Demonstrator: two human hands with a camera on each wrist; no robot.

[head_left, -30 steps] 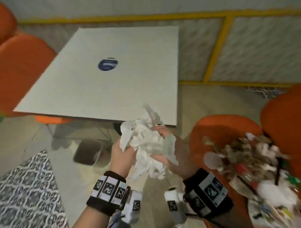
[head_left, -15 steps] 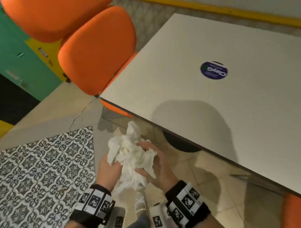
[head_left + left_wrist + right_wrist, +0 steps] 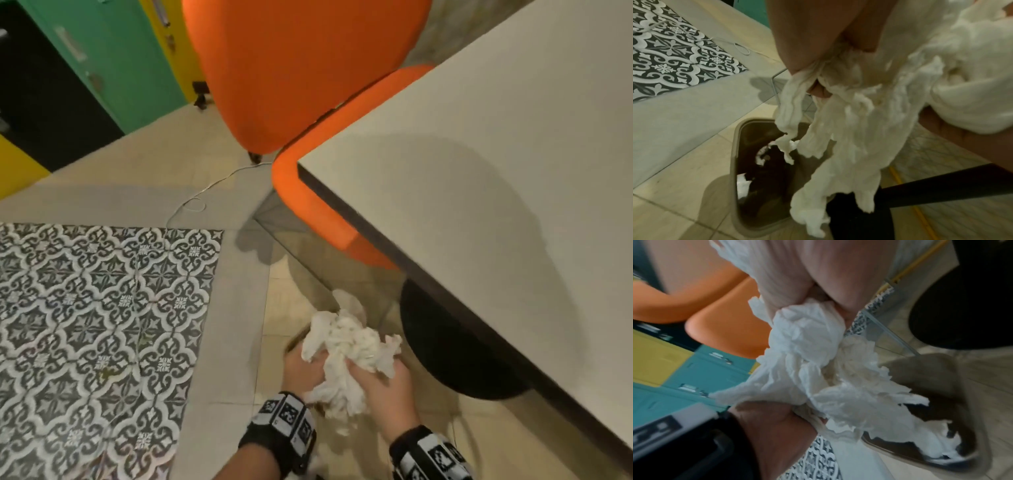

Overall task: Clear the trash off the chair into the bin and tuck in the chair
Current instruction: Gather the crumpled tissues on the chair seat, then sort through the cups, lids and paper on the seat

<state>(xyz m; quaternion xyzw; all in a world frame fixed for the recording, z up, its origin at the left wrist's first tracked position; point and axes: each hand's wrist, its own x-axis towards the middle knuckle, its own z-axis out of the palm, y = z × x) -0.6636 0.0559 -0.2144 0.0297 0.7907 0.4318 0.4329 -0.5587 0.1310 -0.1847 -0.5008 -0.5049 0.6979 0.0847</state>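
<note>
Left wrist view showed the left hand and right hand together clutching a crumpled white tissue-paper wad directly above the open beige plastic bin on the floor.

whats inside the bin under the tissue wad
Inside the bin, the left wrist view shows a few white paper scraps against a dark interior. The tissue wad, held by the left hand and right hand, covers the rest; the bottom is too dark to read.
</note>
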